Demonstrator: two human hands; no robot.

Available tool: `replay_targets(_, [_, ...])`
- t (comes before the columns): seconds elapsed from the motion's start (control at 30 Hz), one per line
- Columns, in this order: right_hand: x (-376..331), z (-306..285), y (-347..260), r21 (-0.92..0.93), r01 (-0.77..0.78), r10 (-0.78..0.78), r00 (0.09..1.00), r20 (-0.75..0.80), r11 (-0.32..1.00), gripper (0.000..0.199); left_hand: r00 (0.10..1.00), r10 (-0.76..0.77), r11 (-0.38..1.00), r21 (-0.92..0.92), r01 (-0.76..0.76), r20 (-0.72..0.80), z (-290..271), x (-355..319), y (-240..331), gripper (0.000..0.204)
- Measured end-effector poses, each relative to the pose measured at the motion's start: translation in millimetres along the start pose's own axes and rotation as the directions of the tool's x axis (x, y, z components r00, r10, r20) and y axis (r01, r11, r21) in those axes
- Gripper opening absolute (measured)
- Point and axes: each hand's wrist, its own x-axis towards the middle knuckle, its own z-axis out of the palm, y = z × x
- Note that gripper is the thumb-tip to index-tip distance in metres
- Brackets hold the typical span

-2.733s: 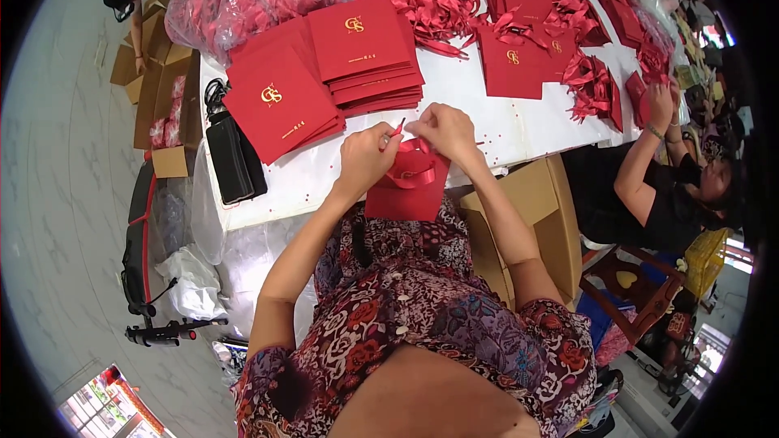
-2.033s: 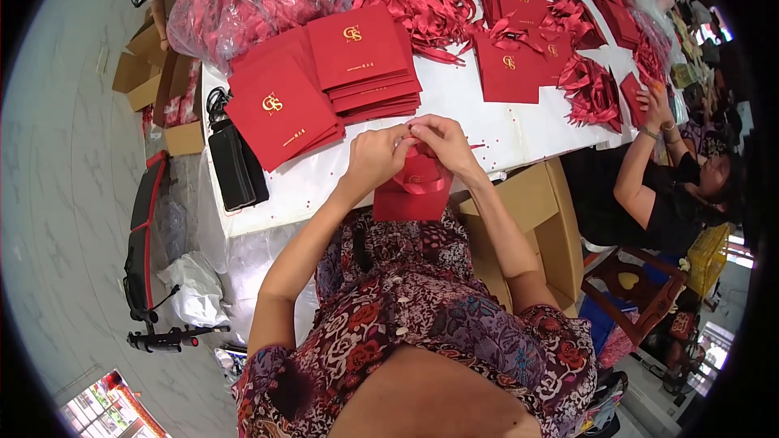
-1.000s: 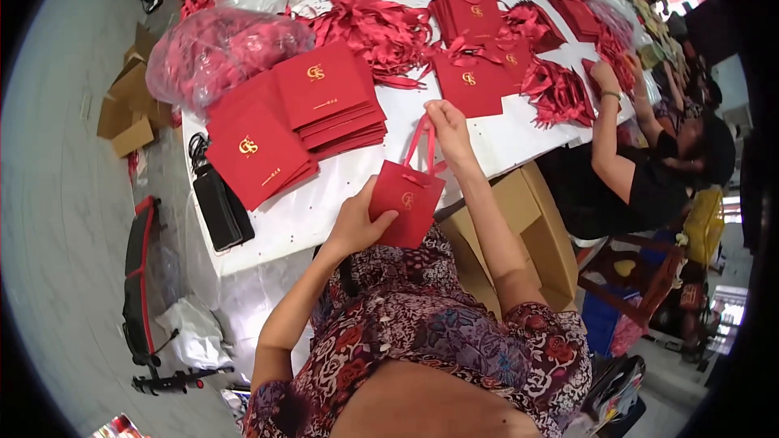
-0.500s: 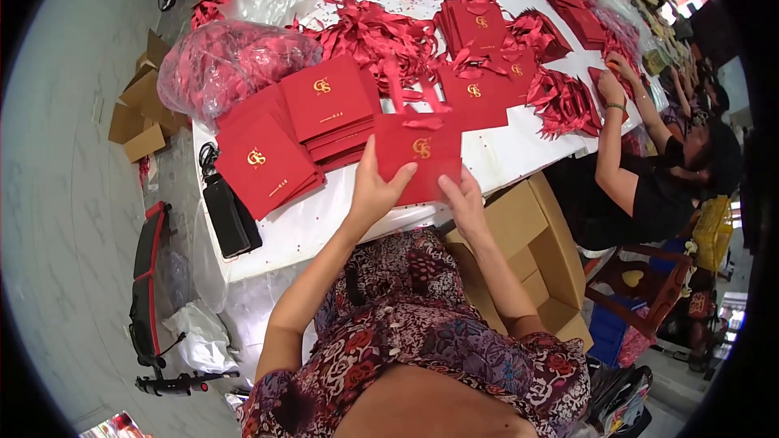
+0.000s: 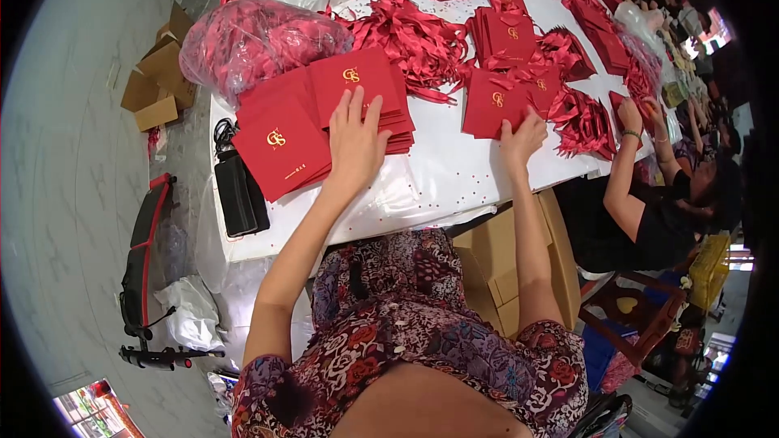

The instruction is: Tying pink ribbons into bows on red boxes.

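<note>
My left hand [image 5: 357, 142] lies with its fingers spread on the top flat red gift bag [image 5: 355, 97] of a stack on the white table. Beside that stack, at its lower left, another pile of red bags [image 5: 280, 154] is fanned out. Over to the right, my right hand [image 5: 523, 142] touches the lower edge of a red bag with ribbon [image 5: 485, 105], thumb and fingers apart. Red ribbons [image 5: 430, 40] lie in a loose heap beyond my hands, and more ribbon hangs from the bags [image 5: 580, 126] at the right.
A clear plastic bag of red ribbon [image 5: 260, 45] sits at the table's left. Near it lies a black case [image 5: 241, 195] with a cord. An open carton [image 5: 511, 251] stands under the front edge. At the right, a co-worker in black [image 5: 657, 203] handles a red bag.
The red bag I held in both hands before me now lies among the ribboned bags. My left hand has moved up-left onto the stack; my right hand has moved right.
</note>
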Motion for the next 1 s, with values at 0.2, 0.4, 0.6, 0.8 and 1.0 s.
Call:
replay_targets(0.2, [1, 14, -59, 0.281, 0.28, -0.34, 0.92, 0.194, 0.918, 0.016, 0.996, -0.015, 0.993, 0.115, 0.005, 0.086, 17, 17, -19, 0.055])
replay_targets(0.4, [-2, 49, -120, 0.487, 0.32, -0.468, 0.856, 0.218, 0.813, 0.019, 0.995, 0.033, 0.986, 0.158, -0.048, 0.095, 21, 15, -19, 0.052])
replay_targets(0.6, [-4, 64, -134, 0.581, 0.29, -0.463, 0.869, 0.173, 0.76, 0.013, 0.989, 0.14, 0.988, 0.065, -0.143, 0.043, 5, -3, 0, 0.043])
replay_targets(0.8, [-10, 40, -101, 0.717, -0.063, -0.208, 0.936, 0.284, 0.694, 0.011, 0.947, 0.283, 0.959, -0.055, -0.278, 0.154, 3, -78, 45, 0.044])
replay_targets(1.0, [-30, -9, -79, 0.871, -0.202, -0.189, 0.931, 0.313, 0.448, 0.006, 0.881, 0.302, 0.953, -0.11, -0.281, 0.365, 33, -135, 46, 0.048])
